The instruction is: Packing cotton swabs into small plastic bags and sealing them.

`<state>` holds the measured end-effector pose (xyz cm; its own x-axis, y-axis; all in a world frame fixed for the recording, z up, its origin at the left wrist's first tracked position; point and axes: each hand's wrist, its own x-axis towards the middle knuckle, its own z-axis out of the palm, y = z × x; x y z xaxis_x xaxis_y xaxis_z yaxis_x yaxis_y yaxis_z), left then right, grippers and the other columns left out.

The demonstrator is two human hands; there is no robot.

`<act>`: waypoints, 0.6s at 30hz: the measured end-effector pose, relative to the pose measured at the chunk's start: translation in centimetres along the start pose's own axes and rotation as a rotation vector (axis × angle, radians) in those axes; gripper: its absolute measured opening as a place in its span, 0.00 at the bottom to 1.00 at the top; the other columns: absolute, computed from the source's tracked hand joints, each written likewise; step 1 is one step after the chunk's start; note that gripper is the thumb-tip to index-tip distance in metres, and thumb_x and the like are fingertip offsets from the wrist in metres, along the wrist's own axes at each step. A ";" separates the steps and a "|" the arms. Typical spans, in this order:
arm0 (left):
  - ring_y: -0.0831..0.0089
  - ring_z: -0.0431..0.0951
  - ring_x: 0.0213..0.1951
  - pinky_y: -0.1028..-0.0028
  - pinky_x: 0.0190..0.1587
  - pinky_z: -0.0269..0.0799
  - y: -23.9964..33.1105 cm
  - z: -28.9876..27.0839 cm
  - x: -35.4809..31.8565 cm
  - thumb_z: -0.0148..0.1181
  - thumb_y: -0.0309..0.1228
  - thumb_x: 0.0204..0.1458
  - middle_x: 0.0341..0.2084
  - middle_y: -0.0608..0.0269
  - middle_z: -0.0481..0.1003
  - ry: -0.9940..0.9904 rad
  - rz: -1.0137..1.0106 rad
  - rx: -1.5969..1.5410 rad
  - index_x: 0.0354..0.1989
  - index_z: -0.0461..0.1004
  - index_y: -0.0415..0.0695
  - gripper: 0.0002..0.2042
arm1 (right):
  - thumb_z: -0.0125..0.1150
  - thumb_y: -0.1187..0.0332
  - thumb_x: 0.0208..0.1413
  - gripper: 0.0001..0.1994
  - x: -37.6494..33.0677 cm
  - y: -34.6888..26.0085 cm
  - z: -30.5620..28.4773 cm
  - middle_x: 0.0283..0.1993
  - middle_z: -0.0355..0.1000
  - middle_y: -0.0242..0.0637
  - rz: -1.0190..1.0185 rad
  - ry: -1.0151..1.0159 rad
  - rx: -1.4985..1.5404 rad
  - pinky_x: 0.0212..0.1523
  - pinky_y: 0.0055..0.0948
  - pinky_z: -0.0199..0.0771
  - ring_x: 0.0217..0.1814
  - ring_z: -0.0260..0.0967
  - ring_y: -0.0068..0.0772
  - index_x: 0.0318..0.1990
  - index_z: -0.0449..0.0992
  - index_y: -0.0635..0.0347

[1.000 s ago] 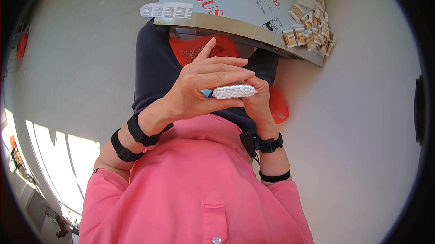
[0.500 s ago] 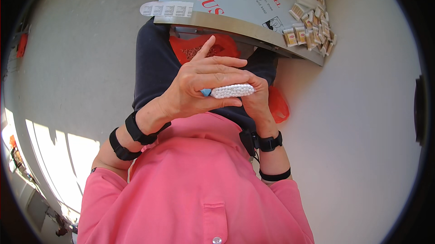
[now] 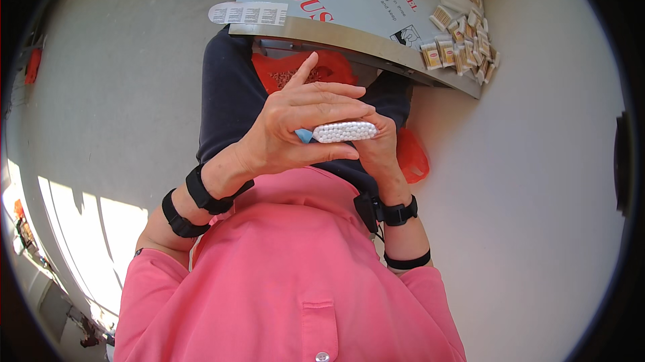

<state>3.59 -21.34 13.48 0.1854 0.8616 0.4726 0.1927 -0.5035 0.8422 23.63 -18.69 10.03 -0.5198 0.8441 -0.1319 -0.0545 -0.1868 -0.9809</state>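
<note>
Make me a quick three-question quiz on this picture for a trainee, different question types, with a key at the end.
1. Multiple choice: relative to the left hand and the right hand, where is the flat bundle of white-tipped cotton swabs? A) left of both; B) between them; C) right of both.
2. True or false: the white printed strip with one rounded end sticks out past the left edge of the grey-blue printed tabletop.
3. Short answer: on which side of the tabletop are the small clear packets of tan sticks heaped?

Key: 1. B; 2. True; 3. The right.
</note>
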 end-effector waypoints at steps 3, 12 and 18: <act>0.58 0.78 0.55 0.44 0.71 0.40 -0.1 0.0 -0.1 0.76 0.32 0.41 0.42 0.59 0.82 0.000 -0.007 0.000 0.50 0.81 0.44 0.24 | 0.58 0.78 0.62 0.09 0.0 0.1 0.0 0.42 0.79 0.29 0.013 0.002 0.005 0.48 0.20 0.75 0.45 0.74 0.17 0.47 0.79 0.64; 0.58 0.78 0.55 0.44 0.71 0.40 -0.3 0.0 -0.2 0.76 0.31 0.41 0.41 0.59 0.83 -0.017 0.014 0.008 0.50 0.81 0.45 0.23 | 0.57 0.78 0.63 0.06 0.1 0.3 -0.2 0.41 0.79 0.29 0.011 -0.019 0.014 0.46 0.19 0.74 0.43 0.73 0.16 0.44 0.79 0.65; 0.59 0.78 0.55 0.43 0.71 0.39 -0.1 0.1 -0.1 0.75 0.30 0.42 0.42 0.61 0.82 -0.015 -0.003 0.027 0.50 0.81 0.46 0.23 | 0.57 0.78 0.62 0.06 0.0 0.4 -0.4 0.40 0.79 0.30 -0.003 -0.013 0.016 0.46 0.20 0.74 0.43 0.73 0.16 0.43 0.79 0.65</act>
<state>3.65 -21.39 13.31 0.1996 0.8620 0.4659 0.2188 -0.5027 0.8363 23.96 -18.58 9.59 -0.5303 0.8383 -0.1267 -0.0697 -0.1921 -0.9789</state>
